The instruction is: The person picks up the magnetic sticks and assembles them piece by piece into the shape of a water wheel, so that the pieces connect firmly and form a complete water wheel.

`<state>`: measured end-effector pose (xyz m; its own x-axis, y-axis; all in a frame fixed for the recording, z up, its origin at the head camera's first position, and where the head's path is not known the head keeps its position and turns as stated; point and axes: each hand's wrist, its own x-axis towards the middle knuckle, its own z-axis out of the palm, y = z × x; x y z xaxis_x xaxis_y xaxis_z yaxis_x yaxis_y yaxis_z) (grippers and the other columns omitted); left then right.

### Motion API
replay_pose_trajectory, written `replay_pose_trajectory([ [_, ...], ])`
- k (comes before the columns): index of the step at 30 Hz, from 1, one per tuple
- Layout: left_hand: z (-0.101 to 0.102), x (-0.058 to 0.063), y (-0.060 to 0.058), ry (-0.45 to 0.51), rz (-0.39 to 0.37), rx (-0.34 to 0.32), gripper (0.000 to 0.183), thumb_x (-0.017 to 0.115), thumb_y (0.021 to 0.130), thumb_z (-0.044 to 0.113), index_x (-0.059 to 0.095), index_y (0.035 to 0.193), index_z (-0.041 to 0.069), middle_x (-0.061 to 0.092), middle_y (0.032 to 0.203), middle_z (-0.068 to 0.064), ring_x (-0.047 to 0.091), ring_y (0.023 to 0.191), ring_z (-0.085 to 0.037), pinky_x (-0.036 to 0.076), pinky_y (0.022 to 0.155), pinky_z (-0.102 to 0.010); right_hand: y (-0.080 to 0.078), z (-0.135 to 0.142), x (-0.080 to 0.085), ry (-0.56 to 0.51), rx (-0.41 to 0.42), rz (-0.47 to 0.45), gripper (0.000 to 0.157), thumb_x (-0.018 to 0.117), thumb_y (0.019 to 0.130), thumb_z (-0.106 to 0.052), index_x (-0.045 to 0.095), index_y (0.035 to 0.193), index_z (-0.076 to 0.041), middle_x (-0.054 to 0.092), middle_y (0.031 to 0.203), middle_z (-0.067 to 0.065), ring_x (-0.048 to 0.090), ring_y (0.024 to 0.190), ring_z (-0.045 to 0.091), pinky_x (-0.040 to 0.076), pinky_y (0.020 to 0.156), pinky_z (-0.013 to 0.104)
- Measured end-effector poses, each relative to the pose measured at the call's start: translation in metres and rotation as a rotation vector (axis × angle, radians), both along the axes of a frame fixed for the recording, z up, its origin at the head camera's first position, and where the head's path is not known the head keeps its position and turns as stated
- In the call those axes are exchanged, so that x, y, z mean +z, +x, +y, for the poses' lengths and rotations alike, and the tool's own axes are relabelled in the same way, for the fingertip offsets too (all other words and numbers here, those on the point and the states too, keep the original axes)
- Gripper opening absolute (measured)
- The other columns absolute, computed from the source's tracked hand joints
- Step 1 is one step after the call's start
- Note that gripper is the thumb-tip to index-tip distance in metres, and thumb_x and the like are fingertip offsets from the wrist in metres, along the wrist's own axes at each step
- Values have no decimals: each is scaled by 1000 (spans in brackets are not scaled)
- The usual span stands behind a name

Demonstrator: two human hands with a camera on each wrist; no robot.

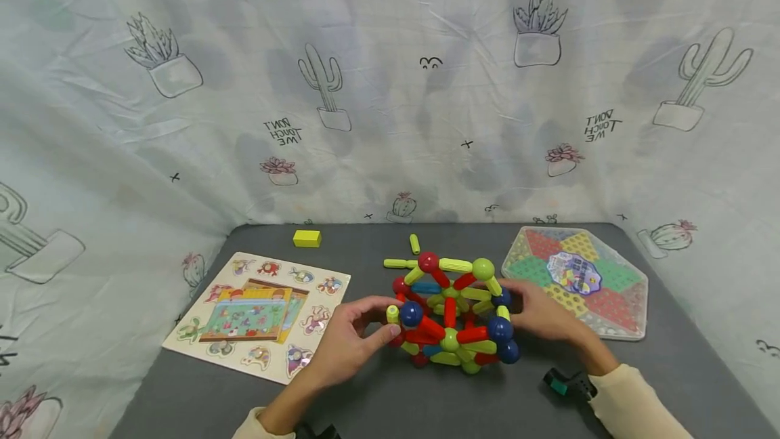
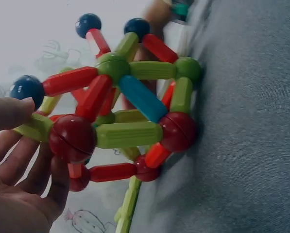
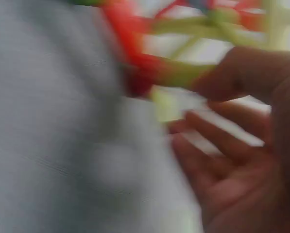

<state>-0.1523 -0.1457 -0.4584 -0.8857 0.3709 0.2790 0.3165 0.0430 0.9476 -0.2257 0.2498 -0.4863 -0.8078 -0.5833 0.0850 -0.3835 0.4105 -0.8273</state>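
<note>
A magnetic ball-and-stick structure of red, yellow-green and blue pieces rests on the dark table between both hands. My left hand is at its left side. Thumb and fingers pinch a yellow-green stick there, beside a blue ball and a large red ball. On the far right side, my right hand grips the structure near its blue balls, partly hidden behind them. The blurred right wrist view has the thumb against a yellow-green stick, with the fingers bent below it.
Behind the structure lie loose yellow-green sticks. A yellow block sits at the back left. An animal picture board with cards on it lies left, and a hexagonal patterned game board lies right. A printed curtain hangs behind the table.
</note>
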Motion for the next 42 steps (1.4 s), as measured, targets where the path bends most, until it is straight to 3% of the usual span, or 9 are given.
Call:
replay_pose_trajectory([
  [3, 3, -4, 0, -6, 33, 5, 28, 77, 101, 4, 77, 129, 6, 79, 119, -12, 72, 104, -14, 61, 95, -25, 10, 14, 46, 67, -51, 95, 49, 72, 103, -5, 63, 151, -4, 73, 140, 16, 74, 122, 14, 60, 98, 25],
  [7, 3, -6, 0, -29, 102, 27, 27, 79, 100, 5, 78, 127, 9, 80, 115, -9, 73, 102, -16, 62, 93, -26, 38, -6, 100, 61, -176, 342, 39, 76, 101, -4, 74, 139, -14, 78, 130, 1, 74, 115, 7, 57, 95, 17],
  [11, 3, -5, -1, -90, 173, 52, 26, 80, 101, 10, 80, 126, 15, 80, 111, -6, 73, 99, -16, 63, 90, -29, 63, -58, 125, 83, -84, 523, 42, 85, 97, -12, 76, 136, -24, 79, 128, -8, 76, 112, 7, 62, 92, 26],
  [16, 5, -3, -3, -163, 248, 61, 27, 81, 101, 14, 80, 128, 17, 81, 113, -4, 75, 100, -12, 65, 88, -39, 70, -113, 122, 202, 53, 555, 44, 85, 99, -28, 73, 140, -21, 76, 134, -5, 76, 108, 11, 64, 86, 32],
  [20, 8, -2, -4, -211, 294, 53, 29, 82, 100, 17, 80, 129, 16, 81, 120, 2, 76, 104, -9, 66, 87, -40, 66, -127, 112, 209, 71, 549, 38, 85, 98, -20, 75, 135, -16, 76, 131, -2, 75, 98, 10, 62, 79, 26],
  [26, 16, 0, -7, -282, 353, 18, 30, 83, 99, 17, 81, 129, 13, 82, 114, 4, 70, 94, -10, 61, 79, -31, 66, -118, 103, 130, 9, 573, 39, 89, 93, -13, 77, 130, -18, 77, 127, -6, 75, 109, 11, 65, 87, 33],
  [34, 21, 1, -8, -328, 400, 29, 33, 86, 96, 16, 81, 128, 10, 82, 109, 4, 64, 90, -9, 58, 72, -32, 67, -111, 102, 94, 51, 580, 42, 87, 95, -15, 75, 135, -17, 77, 133, -5, 76, 113, 12, 65, 87, 33],
  [39, 17, -2, -11, -281, 319, -21, 33, 85, 98, 19, 81, 130, 14, 81, 112, 4, 69, 94, -9, 62, 82, -32, 63, -85, 103, -9, 2, 619, 48, 87, 92, -6, 75, 136, -22, 79, 130, -5, 76, 112, 10, 61, 86, 23],
  [42, 9, -6, -18, -187, 241, -85, 34, 83, 99, 15, 79, 133, 14, 82, 117, 0, 73, 100, -12, 62, 91, -33, 54, -61, 95, -229, -59, 601, 44, 79, 91, 11, 78, 129, -11, 81, 121, 3, 77, 109, 11, 60, 94, 21],
])
